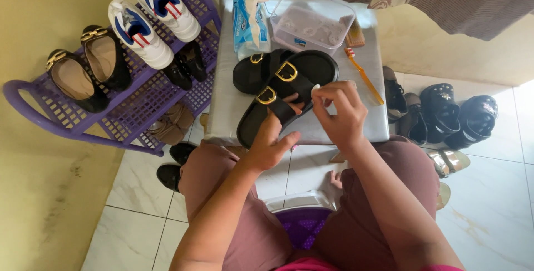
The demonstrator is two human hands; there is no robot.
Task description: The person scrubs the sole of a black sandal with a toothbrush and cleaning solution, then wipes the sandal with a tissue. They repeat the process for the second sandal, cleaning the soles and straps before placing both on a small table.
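A sandal (289, 96) lies on a small table (233, 110), held between the left hand (272, 140) and right hand (339, 112). Beyond the hands sit a second sandal (256, 71), a wipes packet (250, 21) and a tub (311, 23). A shoe rack (139, 98) stands left of the left hand.

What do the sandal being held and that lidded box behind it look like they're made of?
Black sandal: matte, likely rubber or faux leather, with shiny gold metal-look buckles. Lidded box: translucent plastic, its contents showing faintly through. The left hand steadies the sandal.
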